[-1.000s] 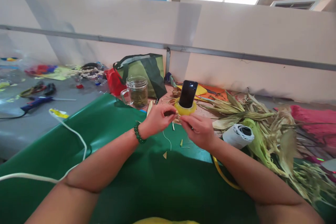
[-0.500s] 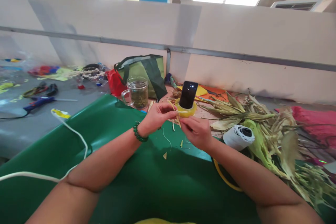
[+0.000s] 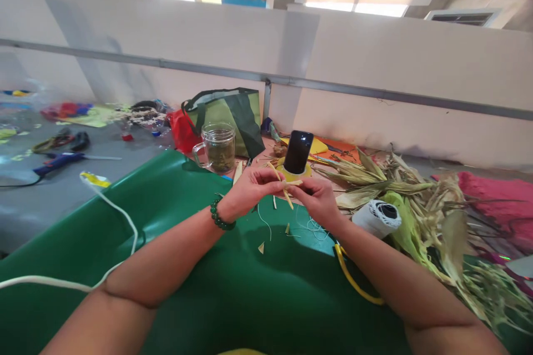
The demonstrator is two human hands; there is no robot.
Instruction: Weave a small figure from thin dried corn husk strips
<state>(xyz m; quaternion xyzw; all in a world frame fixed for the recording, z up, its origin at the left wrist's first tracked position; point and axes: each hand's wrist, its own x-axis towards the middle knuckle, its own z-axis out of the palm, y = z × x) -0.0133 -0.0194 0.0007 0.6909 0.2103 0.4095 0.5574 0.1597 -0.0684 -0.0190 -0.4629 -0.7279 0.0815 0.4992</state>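
Two narrow pale-yellow corn husk strips (image 3: 288, 199) cross each other in the middle of the view, above the green mat (image 3: 233, 294). My left hand (image 3: 245, 193), with a green bead bracelet (image 3: 220, 215) at the wrist, pinches them at the crossing between thumb and fingers. From the other side my right hand (image 3: 320, 199) is closed, thumb and index finger at the right end of the level strip. Its other fingers are curled in. Loose white thread (image 3: 317, 228) and small husk scraps (image 3: 261, 248) lie on the mat below.
A glass mug (image 3: 220, 152) and a green bag (image 3: 239, 111) stand behind. A phone (image 3: 298, 152) leans in a yellow ring. Right: a white thread spool (image 3: 377, 219), dried corn husks (image 3: 449, 222), yellow-handled scissors-like tool (image 3: 353, 283). Left: a glue gun (image 3: 58, 163), a white cord (image 3: 120, 211).
My right hand has turned slightly and shifted a little right and down. The crossed strips now show more between my hands, with the lower end pointing further down and right.
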